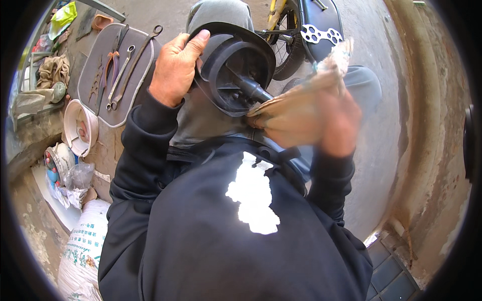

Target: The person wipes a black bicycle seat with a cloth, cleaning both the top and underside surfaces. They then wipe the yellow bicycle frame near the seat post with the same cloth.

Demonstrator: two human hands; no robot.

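My left hand [175,67] grips the rim of a black plastic part [222,45], with the thumb on top. The part has a wide outer flange, a round inner ring and a hollow tube rising from its middle. It sits over my lap, near the knee in grey trousers [222,13]. My right hand [340,120], blurred, holds a bunched tan cloth [293,113]. The cloth's left end is at the tip of the tube; whether it touches the tube I cannot tell. Part of the cloth sticks up above the hand.
At left, a grey mat [88,75] bears pliers [112,64], two wrenches [122,77] [139,60] and a flat multi-hole spanner [96,82]. A white bucket [92,124] stands below it. Ahead are a yellow-framed bicycle [276,15] and a black pad [325,19] with a silver multi-hole spanner [320,34].
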